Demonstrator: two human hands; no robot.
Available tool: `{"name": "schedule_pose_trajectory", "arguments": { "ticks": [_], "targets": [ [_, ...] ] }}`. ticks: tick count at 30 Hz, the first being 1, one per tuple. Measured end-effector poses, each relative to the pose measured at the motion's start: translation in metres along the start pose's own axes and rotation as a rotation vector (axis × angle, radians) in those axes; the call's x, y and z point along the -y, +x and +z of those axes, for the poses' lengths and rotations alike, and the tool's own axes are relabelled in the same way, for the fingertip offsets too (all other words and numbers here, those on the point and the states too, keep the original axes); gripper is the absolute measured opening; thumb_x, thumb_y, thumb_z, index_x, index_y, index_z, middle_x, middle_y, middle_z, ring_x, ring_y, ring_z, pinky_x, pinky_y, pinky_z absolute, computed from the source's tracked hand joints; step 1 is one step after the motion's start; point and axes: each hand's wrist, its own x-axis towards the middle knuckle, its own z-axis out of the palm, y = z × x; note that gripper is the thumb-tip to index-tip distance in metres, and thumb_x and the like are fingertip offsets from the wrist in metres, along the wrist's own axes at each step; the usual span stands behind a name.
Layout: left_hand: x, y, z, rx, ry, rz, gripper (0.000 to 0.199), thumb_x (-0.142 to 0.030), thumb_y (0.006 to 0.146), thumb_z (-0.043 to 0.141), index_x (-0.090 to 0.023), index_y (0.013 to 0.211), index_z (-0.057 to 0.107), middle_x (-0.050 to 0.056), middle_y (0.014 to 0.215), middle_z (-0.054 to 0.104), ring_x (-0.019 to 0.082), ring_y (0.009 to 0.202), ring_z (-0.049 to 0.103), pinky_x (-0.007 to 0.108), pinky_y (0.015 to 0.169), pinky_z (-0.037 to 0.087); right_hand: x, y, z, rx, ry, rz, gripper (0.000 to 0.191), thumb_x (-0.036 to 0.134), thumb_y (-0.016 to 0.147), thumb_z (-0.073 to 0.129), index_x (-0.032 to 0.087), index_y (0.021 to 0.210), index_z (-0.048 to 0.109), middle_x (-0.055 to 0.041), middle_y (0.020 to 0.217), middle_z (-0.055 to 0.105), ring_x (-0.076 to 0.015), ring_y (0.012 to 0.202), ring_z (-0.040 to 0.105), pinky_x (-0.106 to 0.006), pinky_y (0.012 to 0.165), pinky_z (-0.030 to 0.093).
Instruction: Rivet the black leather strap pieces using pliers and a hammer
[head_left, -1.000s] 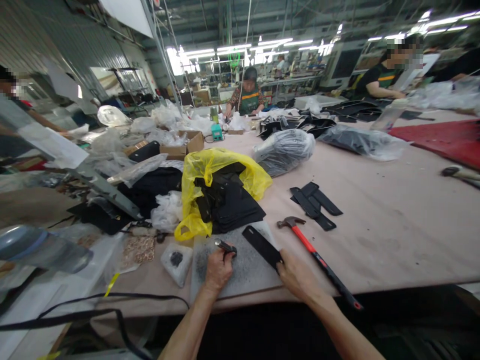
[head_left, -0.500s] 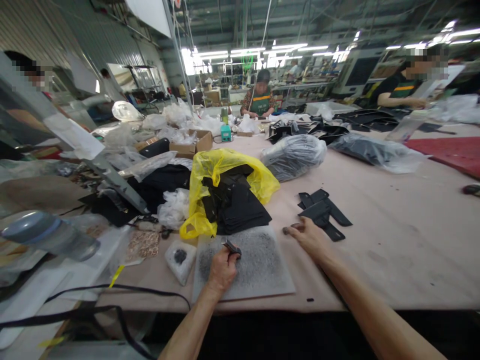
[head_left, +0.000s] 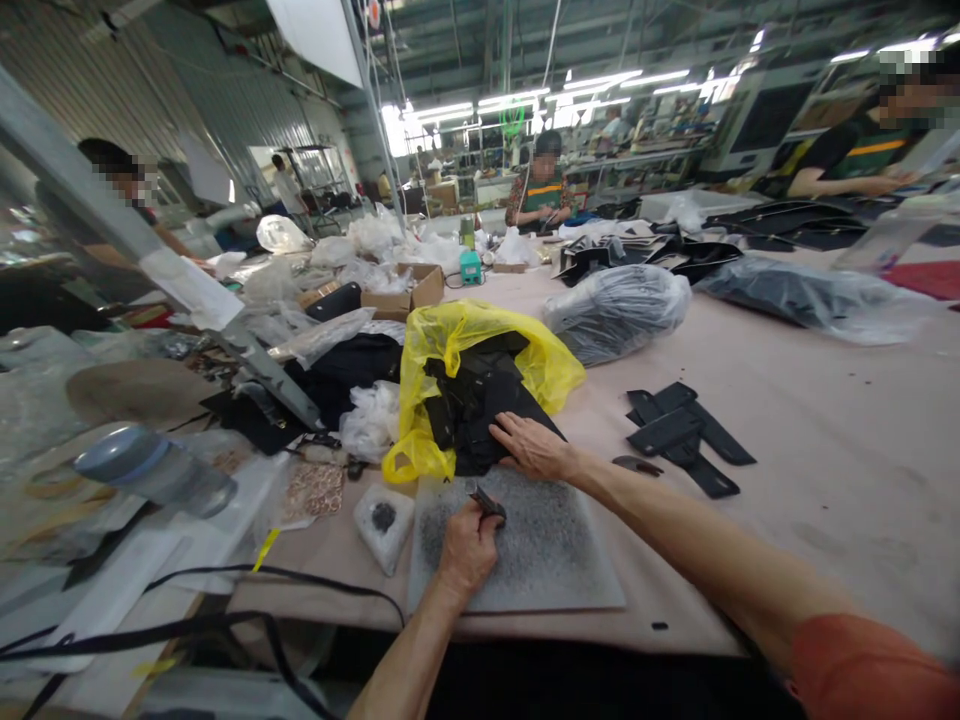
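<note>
My left hand [head_left: 469,550] is closed around a short dark metal tool [head_left: 489,503], held over the speckled grey board [head_left: 555,550]. The tool's lower part is hidden by my fingers. My right hand [head_left: 531,447] reaches across the board, its fingers stretched out over black flat pieces [head_left: 499,385]. These pieces lie stacked in the mouth of a yellow plastic bag [head_left: 551,360]. Whether the fingertips pinch any piece is hard to see. Right of the board, black strap-like pieces [head_left: 686,430] lie crossed in a small pile. Beside them sits a dark curved object [head_left: 636,465].
A white block with a black patch [head_left: 401,515] lies left of the board. Further left are a bag of small rings [head_left: 311,490], a water bottle [head_left: 154,470] and a slanting metal post [head_left: 255,350]. Clear-wrapped black bundles [head_left: 619,310] lie behind. Several people work around the table.
My right hand has moved left, from beside the black straps onto the stack in the yellow bag. The curved object now shows where it was. My left hand still holds the tool.
</note>
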Motion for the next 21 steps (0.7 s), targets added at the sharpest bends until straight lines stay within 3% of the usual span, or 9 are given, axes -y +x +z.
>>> {"name": "schedule_pose_trajectory", "arguments": {
  "ticks": [3,7,10,14,17,21],
  "targets": [
    [0.002,0.000,0.001,0.003,0.000,-0.005,0.025,-0.011,0.083,0.051,-0.016,0.100,0.068,0.007,0.093,0.074,0.021,0.088,0.071,0.035,0.084,0.058,-0.007,0.000,-0.002,0.028,-0.019,-0.023,0.058,0.019,0.087,0.051,0.010,0.143,0.040,-0.0229,0.141,0.043,-0.0321,0.128,0.045,-0.043,0.098,0.043],
    [0.002,0.000,0.001,0.010,-0.010,-0.010,0.025,-0.012,0.083,0.051,-0.016,0.100,0.068,0.008,0.095,0.074,0.021,0.093,0.071,0.034,0.086,0.058,-0.014,0.003,-0.008,0.060,-0.050,-0.005,0.056,0.011,0.082,0.051,0.012,0.137,0.047,-0.0189,0.136,0.049,-0.0268,0.120,0.052,-0.036,0.096,0.041],
    [0.000,0.000,0.001,0.007,-0.017,-0.016,0.024,-0.011,0.083,0.051,-0.017,0.099,0.069,0.007,0.095,0.074,0.021,0.092,0.071,0.034,0.086,0.057,-0.024,0.011,-0.017,0.067,-0.071,0.062,0.041,0.008,0.081,0.048,0.013,0.120,0.059,-0.0145,0.113,0.062,-0.0229,0.101,0.059,-0.032,0.086,0.040],
    [-0.002,0.001,0.000,0.000,-0.013,-0.018,0.024,-0.011,0.083,0.051,-0.016,0.099,0.068,0.007,0.094,0.074,0.022,0.091,0.071,0.034,0.084,0.058,-0.037,0.027,-0.043,0.068,-0.106,0.130,0.024,0.010,0.077,0.050,0.014,0.093,0.067,-0.0114,0.088,0.067,-0.0220,0.084,0.059,-0.032,0.077,0.035],
    [-0.003,0.002,-0.001,0.006,-0.020,-0.018,0.024,-0.010,0.083,0.050,-0.016,0.098,0.068,0.007,0.093,0.074,0.021,0.090,0.071,0.034,0.083,0.058,-0.034,0.040,-0.065,0.073,-0.129,0.075,0.014,0.013,0.076,0.053,0.017,0.079,0.067,-0.0084,0.078,0.066,-0.0220,0.083,0.056,-0.036,0.086,0.032],
    [-0.002,0.002,0.000,0.001,-0.012,-0.014,0.024,-0.011,0.084,0.050,-0.017,0.098,0.068,0.006,0.093,0.074,0.021,0.089,0.071,0.033,0.082,0.057,-0.004,0.054,-0.078,0.070,-0.161,-0.103,0.014,0.015,0.080,0.055,0.020,0.077,0.068,-0.0063,0.084,0.067,-0.0243,0.095,0.052,-0.046,0.107,0.017]
  ]
}}
